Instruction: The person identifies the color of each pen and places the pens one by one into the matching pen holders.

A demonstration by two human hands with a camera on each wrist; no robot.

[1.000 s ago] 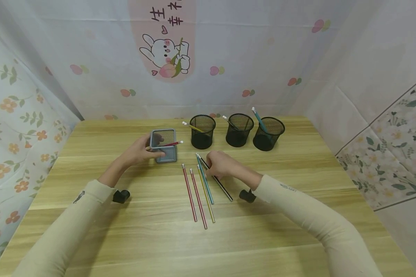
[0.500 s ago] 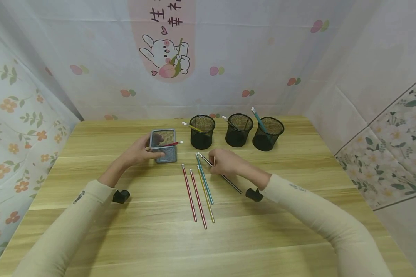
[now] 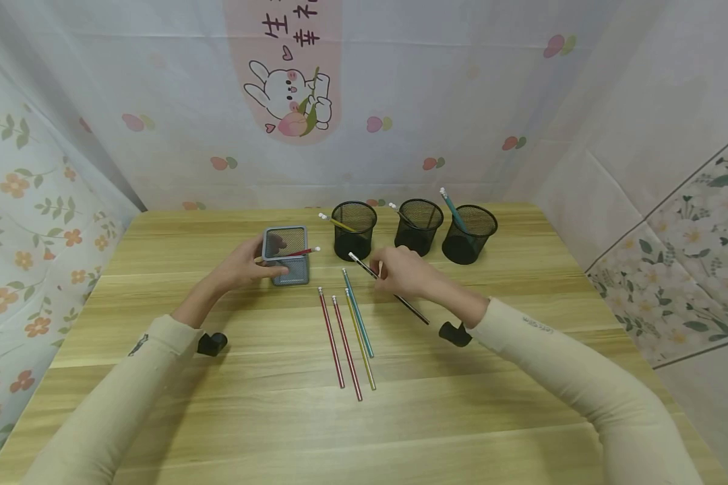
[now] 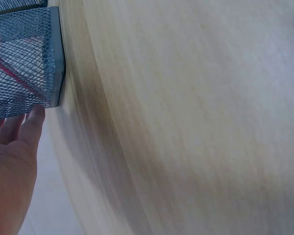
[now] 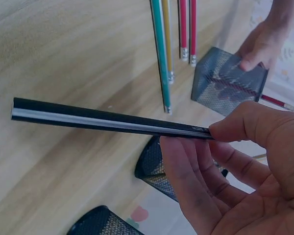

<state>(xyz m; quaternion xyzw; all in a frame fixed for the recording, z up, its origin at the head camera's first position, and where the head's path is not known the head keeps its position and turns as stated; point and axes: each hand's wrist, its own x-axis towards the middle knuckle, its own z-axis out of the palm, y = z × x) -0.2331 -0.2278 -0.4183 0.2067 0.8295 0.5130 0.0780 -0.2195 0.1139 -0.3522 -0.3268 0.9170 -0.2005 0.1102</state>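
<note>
1 black pencil (image 5: pixel 112 121), pinched by right hand (image 3: pixel 405 271): likely light, stiff, best held mid-shaft; left hand (image 3: pixel 240 266) grips mesh holder (image 4: pixel 36 46).

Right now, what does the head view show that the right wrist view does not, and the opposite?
Only the head view: the rabbit picture and right sleeve.
Only the right wrist view: faint marking on the black pencil, beside the fingers.
Both: the right hand pinching that pencil, the left hand holding the grey mesh holder and its red pencil.
</note>
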